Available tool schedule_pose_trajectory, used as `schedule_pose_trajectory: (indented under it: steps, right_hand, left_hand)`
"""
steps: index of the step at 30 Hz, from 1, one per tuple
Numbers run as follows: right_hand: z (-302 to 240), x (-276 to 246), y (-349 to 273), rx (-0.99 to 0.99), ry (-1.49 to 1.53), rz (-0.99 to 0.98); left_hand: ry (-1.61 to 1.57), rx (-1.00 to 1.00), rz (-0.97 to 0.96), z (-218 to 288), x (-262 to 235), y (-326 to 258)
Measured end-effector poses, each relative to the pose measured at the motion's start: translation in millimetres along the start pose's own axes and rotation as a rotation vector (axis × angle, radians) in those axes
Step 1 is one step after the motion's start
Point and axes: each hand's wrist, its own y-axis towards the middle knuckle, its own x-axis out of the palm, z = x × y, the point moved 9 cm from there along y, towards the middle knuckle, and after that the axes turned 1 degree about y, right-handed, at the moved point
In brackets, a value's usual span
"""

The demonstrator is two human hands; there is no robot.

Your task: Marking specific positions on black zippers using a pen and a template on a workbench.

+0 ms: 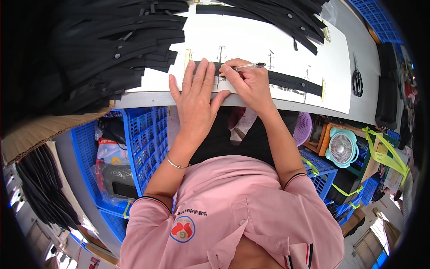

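Observation:
A black fabric strip [291, 81] lies along the front of a white board [242, 36] that bears pen marks. My left hand [195, 98] is laid flat over the strip's left part, fingers stretched out and thumb toward the right hand. Just right of it, my right hand [253, 89] grips a pen [251, 67] with a clear barrel and dark end, its writing tip hidden by the fingers at the strip. Between the hands shows a small pale flat piece [223, 84]; what it is I cannot make out.
Black strips are heaped at the left [152, 49]; another bundle [286, 18] lies at the back. Black-handled scissors [357, 83] rest on the table's right. Below the edge stand a blue crate [148, 143], a purple basket [303, 128] and a turquoise fan [342, 147].

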Motion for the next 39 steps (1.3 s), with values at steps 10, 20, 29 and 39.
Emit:
schedule_pose_trajectory:
  steps: [10, 20, 29, 39]
  right_hand:
    - [-8.8, 1.9, -1.4, -0.099, -0.103, -0.043]
    - [26.0, -110.5, -30.5, 0.091, -0.051, 0.368]
    - [31.5, -104.1, -30.6, 0.043, -0.108, 0.354]
    - [26.7, -102.7, -30.9, -0.064, -0.233, 0.382]
  left_hand:
    - [0.012, -0.015, -0.060, -1.5, 2.6, 1.1]
    - [0.007, 0.015, -0.045, 0.4, 3.4, 0.7]
    - [-0.119, 0.103, -0.117, 56.1, 9.0, 8.9]
    - [-0.180, 0.164, -0.180, 80.5, 38.7, 5.7]
